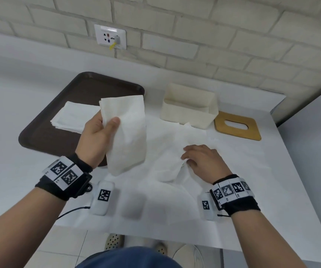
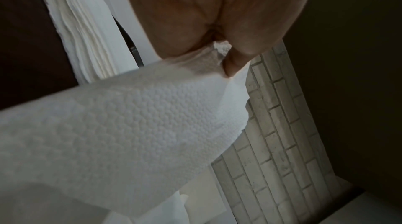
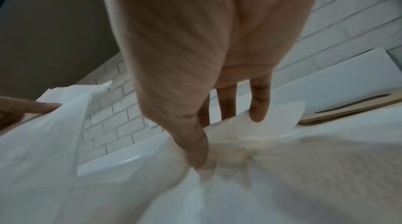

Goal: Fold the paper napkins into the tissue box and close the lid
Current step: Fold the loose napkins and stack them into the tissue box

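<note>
My left hand holds a white paper napkin up above the table, pinched between thumb and fingers; its embossed sheet hangs down from the grip. My right hand is low on the table, where thumb and fingertip pinch a bunched fold of another napkin lying spread there. The cream tissue box stands open at the back, right of centre. Its wooden lid with an oval slot lies flat to the box's right. A stack of napkins sits on the dark brown tray.
Two white marker-tagged devices lie near the table's front edge, one with a black cable. A brick wall with a socket is behind. The table ends close to the right of the lid.
</note>
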`<move>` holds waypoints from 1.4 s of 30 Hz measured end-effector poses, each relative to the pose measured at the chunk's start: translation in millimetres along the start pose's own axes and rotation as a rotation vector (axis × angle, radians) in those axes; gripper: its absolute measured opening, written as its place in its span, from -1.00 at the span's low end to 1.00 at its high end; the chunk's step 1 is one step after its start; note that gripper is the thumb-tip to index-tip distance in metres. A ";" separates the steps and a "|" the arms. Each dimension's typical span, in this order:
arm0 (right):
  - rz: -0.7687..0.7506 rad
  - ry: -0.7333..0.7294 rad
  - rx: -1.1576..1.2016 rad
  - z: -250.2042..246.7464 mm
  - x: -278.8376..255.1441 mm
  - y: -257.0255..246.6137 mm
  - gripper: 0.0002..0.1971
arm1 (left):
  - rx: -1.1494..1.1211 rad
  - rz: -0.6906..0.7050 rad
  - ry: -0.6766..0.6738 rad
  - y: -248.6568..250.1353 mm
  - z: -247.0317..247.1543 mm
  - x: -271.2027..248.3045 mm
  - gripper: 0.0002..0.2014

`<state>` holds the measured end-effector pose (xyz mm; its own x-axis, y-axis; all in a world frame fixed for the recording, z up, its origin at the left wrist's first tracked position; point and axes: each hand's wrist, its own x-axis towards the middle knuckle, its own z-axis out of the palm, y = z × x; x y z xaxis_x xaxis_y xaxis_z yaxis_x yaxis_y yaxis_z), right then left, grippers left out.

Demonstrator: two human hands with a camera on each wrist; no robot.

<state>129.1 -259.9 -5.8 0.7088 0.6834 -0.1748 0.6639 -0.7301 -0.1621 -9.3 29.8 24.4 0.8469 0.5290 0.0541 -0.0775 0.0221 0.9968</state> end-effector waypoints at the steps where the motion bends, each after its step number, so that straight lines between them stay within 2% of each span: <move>1: -0.007 0.041 0.003 -3.1 -0.1 1.8 -0.74 | 0.009 -0.002 0.003 -0.5 2.2 -1.5 -0.78; 4: -0.023 0.173 -0.005 -13.1 -2.1 5.4 -0.87 | 0.025 -0.011 0.014 -0.7 7.8 -4.6 -0.80; 6: -0.021 0.190 0.002 -20.8 -3.3 6.3 -0.91 | 0.027 -0.015 0.029 -0.3 10.4 -5.4 -0.80; 10: -0.027 0.130 0.030 -33.4 -4.6 7.3 -0.80 | 0.024 -0.016 0.036 -0.4 12.7 -4.7 -0.81; 12: -0.021 0.156 0.023 -38.8 -4.5 6.2 -0.76 | 0.033 -0.019 0.030 -0.5 14.8 -3.9 -0.78; 18: 0.073 0.362 0.260 -61.4 2.6 11.9 -0.79 | 0.069 -0.025 0.023 -2.0 19.9 2.2 -0.81; 24: 0.139 0.651 0.502 -100.4 12.9 11.3 -0.86 | 0.057 -0.048 0.025 -2.9 28.1 16.9 -0.81; 26: 0.151 0.685 0.600 -113.8 13.1 8.5 -0.85 | 0.046 -0.073 0.003 -3.5 34.6 20.8 -0.79; 28: 0.121 0.691 0.701 -126.7 9.8 3.7 -0.86 | 0.044 -0.082 -0.026 -4.4 42.1 24.3 -0.78; 30: 0.062 0.628 0.751 -140.7 -0.5 -3.4 -0.90 | 0.074 -0.057 -0.055 -2.4 50.9 26.7 -0.78; 34: -0.150 0.234 0.715 -171.0 -37.0 -15.4 -0.94 | 0.131 -0.021 -0.082 2.9 66.3 36.8 -0.78; 36: -0.199 0.136 0.779 -178.2 -48.5 -19.4 -0.89 | 0.098 -0.033 -0.120 6.8 74.8 42.0 -0.77; 39: -0.125 0.217 0.877 -170.6 -36.8 -23.0 -0.87 | 0.074 0.002 -0.179 9.8 89.8 44.8 -0.82; 42: 0.077 0.385 0.738 -148.5 -10.0 -19.0 -0.87 | 0.014 -0.030 -0.298 11.5 106.0 40.2 -0.82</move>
<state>144.8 -252.7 143.3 0.8669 0.4861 0.1105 0.3781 -0.4966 -0.7813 79.6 -38.5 44.3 0.9659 0.2563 0.0378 -0.0447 0.0209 0.9988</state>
